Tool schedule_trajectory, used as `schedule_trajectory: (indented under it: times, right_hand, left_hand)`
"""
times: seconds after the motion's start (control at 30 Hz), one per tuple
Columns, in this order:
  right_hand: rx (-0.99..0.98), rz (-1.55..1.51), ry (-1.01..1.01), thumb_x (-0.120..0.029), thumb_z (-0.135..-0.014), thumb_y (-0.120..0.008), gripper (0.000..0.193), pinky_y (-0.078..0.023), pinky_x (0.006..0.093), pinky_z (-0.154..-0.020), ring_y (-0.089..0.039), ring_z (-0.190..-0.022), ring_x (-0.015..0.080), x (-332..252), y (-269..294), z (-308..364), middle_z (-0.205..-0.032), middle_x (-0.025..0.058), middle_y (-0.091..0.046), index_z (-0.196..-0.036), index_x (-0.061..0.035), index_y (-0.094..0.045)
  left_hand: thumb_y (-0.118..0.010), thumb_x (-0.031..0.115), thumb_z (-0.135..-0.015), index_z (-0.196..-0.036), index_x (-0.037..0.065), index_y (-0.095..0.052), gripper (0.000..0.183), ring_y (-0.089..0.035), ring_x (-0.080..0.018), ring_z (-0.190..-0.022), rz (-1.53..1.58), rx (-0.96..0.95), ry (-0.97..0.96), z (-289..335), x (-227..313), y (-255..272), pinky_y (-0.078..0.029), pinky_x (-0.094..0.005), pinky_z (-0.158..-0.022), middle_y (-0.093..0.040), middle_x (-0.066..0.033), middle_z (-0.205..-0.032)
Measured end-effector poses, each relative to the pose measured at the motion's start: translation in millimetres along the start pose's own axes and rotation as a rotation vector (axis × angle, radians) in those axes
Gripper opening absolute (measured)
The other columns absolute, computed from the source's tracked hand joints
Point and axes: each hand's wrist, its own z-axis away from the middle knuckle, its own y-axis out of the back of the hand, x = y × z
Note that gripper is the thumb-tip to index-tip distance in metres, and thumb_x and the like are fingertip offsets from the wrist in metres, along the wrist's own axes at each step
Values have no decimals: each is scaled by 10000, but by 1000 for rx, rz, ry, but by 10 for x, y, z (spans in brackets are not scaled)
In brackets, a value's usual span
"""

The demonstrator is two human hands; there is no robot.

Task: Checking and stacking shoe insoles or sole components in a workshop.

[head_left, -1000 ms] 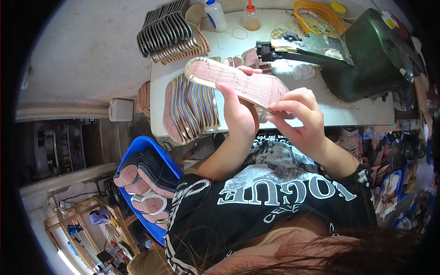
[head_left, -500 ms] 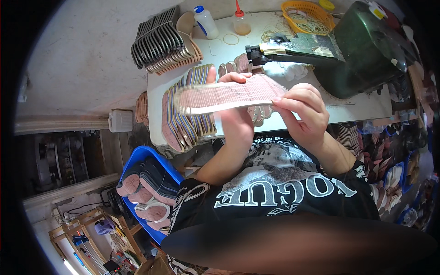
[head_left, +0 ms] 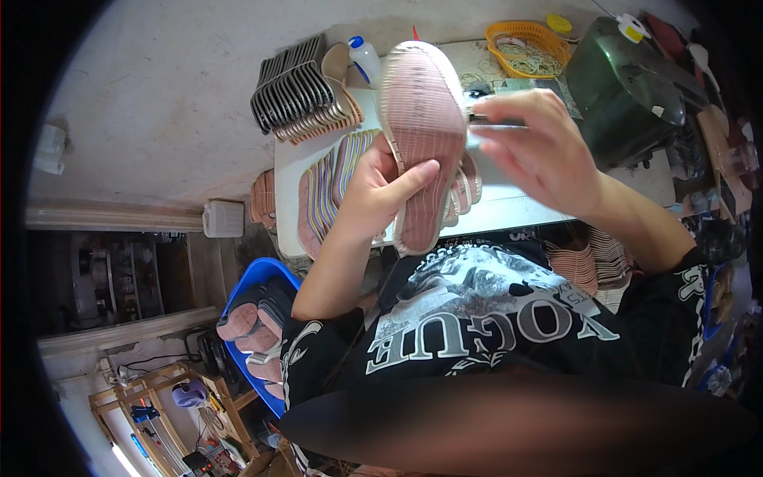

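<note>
A pink ribbed insole [head_left: 424,99] with a cream edging stands tilted up in front of me, its broad end away from me. My left hand [head_left: 385,187] is closed on its narrower middle, the thumb lying across the pink face. To the right of the insole is my right hand [head_left: 544,147], somewhat blurred, with fingers and thumb apart and nothing visible in them. The arm of a dark green machine [head_left: 628,91] passes behind those fingers. Beyond my left hand lies a row of striped-edged insoles [head_left: 322,195] on the white table [head_left: 528,195]. More cream-edged pieces [head_left: 467,187] show behind the held insole.
Bundled dark-edged soles [head_left: 294,95] stand at the far left of the table, beside a blue-capped bottle [head_left: 366,62]. An orange basket [head_left: 497,36] of bands sits at the back. A blue crate [head_left: 237,350] with soles is at my left, and a white canister [head_left: 224,219] stands beyond it.
The insole has turned from lying crosswise to pointing away from me. My right hand has let go of it and moved off to the right; my left hand now grips it alone.
</note>
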Motion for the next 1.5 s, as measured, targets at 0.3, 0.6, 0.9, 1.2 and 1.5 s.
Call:
schedule_trajectory:
  times: [0.3,0.6,0.9,1.2,1.5]
  right_hand:
    - [-3,-481,-680,-67,-831,-664,136,-512,262,-638,-641,-681,138,-62,-249,101,-812,109,-683,-930,24,-682]
    - [-59,-293,-611,-124,-849,-620,148,-517,302,-614,-662,-667,249,190,-446,264,-767,145,-666,-917,-10,-687]
    - [-126,-92,-453,-142,-719,-673,150,-486,366,-583,-602,-618,276,331,-592,120,-650,97,-586,-683,-48,-562]
    - [64,-576,-924,-90,-824,-647,100,-494,301,-576,-631,-633,143,439,-522,278,-732,85,-653,-842,8,-640]
    - [-131,-237,-585,-140,-804,-639,130,-515,353,-623,-627,-658,289,385,-611,286,-721,141,-632,-834,-14,-643]
  left_hand:
    - [-617,124,-903,-1128,-22,-562,273,-585,-131,-945,-200,24,-361,-124,-159,-283,-470,-284,-816,-618,-77,-1051]
    - [-589,116,-901,-1077,-44,-581,239,-632,-169,-823,-312,143,-265,-390,-398,-235,-501,-299,-731,-653,-100,-931]
    - [-596,81,-870,-1046,-31,-601,209,-667,-267,-760,-618,120,-351,-501,-547,-88,-514,-328,-699,-672,-154,-859]
    - [-524,55,-901,-1003,-53,-616,175,-644,-151,-774,-83,305,-287,-540,-548,-188,-510,-273,-714,-670,-105,-898]
    - [-609,73,-862,-1009,-34,-633,183,-676,-230,-754,-615,165,-240,-521,-526,-174,-518,-318,-682,-681,-141,-830]
